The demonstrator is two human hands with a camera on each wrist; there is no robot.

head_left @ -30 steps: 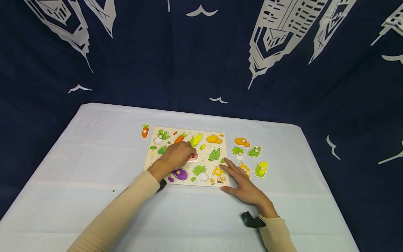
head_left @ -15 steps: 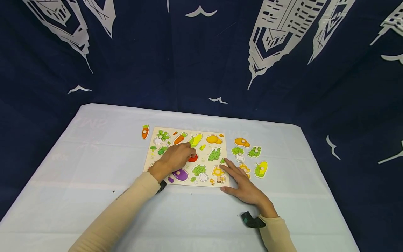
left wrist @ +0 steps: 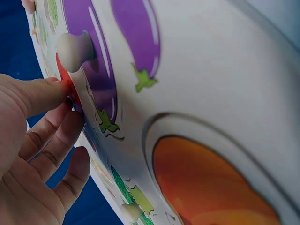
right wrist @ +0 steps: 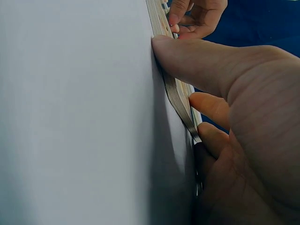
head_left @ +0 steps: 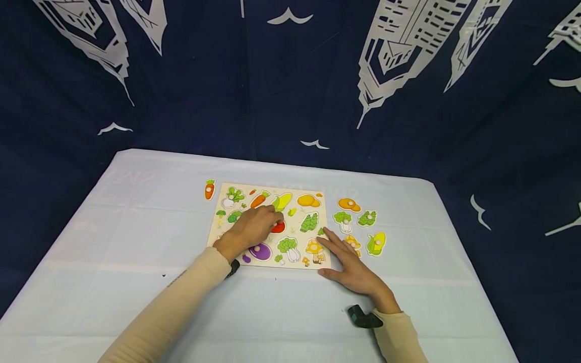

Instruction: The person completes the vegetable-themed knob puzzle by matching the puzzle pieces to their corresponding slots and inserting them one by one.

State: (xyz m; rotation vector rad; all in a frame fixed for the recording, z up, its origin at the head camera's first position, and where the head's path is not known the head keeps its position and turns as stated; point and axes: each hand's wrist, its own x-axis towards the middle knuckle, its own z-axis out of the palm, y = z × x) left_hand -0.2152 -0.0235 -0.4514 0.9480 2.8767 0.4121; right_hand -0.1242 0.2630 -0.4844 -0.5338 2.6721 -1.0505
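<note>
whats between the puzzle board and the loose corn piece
Part of the right hand and the mushroom piece it partly hides, in the head view.

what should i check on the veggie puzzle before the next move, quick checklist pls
1. Board steadied: ok, the right hand touches the puzzle board at its near right corner.
2. Red piece in hand: ok, the left hand pinches the red piece.
3. Red piece seated flush: cannot tell, fingers partly cover it.
4. Mushroom piece fully visible: not ok, the right hand partly hides it.
5. Carrot piece unobstructed: ok, it lies apart, left of the board.
</note>
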